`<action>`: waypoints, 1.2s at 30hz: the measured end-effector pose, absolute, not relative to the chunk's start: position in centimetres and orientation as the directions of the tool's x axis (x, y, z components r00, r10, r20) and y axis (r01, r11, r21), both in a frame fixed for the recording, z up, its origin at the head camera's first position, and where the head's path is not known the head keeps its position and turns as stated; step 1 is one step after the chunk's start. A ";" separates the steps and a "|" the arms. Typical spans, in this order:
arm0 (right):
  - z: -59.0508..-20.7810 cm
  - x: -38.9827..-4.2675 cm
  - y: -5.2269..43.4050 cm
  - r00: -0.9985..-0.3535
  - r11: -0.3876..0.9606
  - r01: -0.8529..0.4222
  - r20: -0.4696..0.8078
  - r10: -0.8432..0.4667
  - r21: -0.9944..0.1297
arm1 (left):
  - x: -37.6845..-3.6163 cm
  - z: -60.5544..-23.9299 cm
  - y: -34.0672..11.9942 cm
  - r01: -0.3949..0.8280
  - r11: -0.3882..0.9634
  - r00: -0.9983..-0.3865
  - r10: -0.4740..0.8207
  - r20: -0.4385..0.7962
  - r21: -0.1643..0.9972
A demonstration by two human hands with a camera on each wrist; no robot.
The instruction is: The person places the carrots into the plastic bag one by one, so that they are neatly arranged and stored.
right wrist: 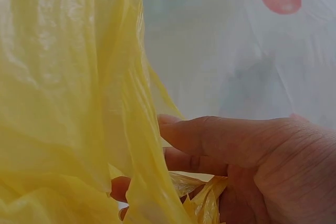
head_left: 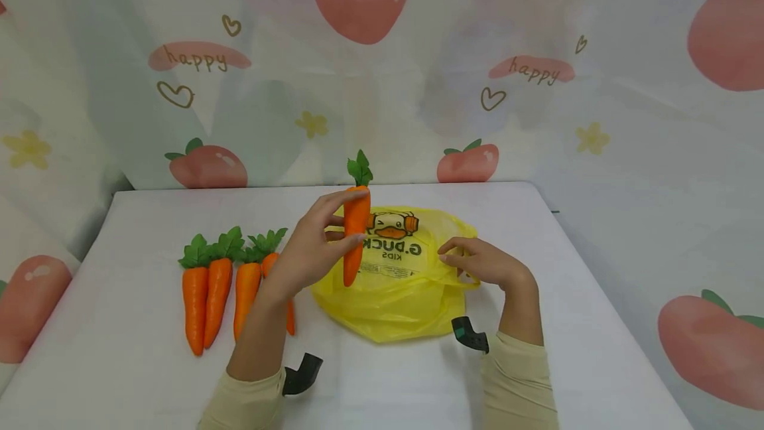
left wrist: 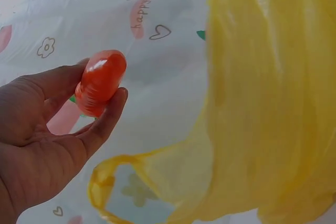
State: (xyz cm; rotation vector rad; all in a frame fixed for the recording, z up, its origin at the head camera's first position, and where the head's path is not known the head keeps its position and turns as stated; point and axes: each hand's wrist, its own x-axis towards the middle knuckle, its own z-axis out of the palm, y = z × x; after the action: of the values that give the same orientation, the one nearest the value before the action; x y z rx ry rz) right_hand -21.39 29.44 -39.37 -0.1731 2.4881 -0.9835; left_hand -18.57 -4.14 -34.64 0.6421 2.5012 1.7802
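Carrot above the bag, near the tabletop's middle

Your left hand (head_left: 310,247) pinches the carrot (head_left: 355,231); your right hand (head_left: 480,263) grips the yellow bag (head_left: 388,297) handle. Limp plastic may close, blocking the tip.

Your left hand (left wrist: 37,129) fills the lower left, palm facing the camera, thumb and fingers pinching the toy carrot (left wrist: 101,82). You see the carrot end-on: shiny orange, rounded, with a bit of green just behind it. The yellow plastic bag (left wrist: 268,103) takes up the right side, thin and crinkled, apart from your hand. One bag handle loop (left wrist: 107,182) curls along the bottom, below your fingers. Behind it all is the backdrop cloth (left wrist: 157,14), pale, printed with "happy", a heart outline and a flower.
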 end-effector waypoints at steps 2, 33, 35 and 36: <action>-39.3 -21.4 29.5 -0.889 0.736 0.052 -0.366 -0.274 -0.675 | -18.9 -35.2 -3.2 0.317 0.289 -0.917 0.338 0.213 0.904; -39.1 -21.3 29.6 -0.882 0.747 0.052 -0.382 -0.277 -0.663 | -20.8 -41.6 2.1 0.306 0.345 -0.819 0.570 0.061 0.887; -39.1 -21.3 29.6 -0.880 0.747 0.055 -0.386 -0.278 -0.662 | -20.9 -41.8 2.3 0.303 0.346 -0.808 0.587 0.047 0.888; -39.0 -21.2 29.5 -0.878 0.747 0.058 -0.390 -0.277 -0.662 | -20.9 -41.9 2.5 0.298 0.351 -0.805 0.592 0.037 0.888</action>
State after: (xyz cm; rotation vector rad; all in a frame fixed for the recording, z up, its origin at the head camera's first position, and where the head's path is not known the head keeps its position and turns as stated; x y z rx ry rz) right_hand -21.24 29.52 -39.02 -0.1663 2.4740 -0.9586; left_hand -20.93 2.49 -41.88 0.7915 2.3270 1.4354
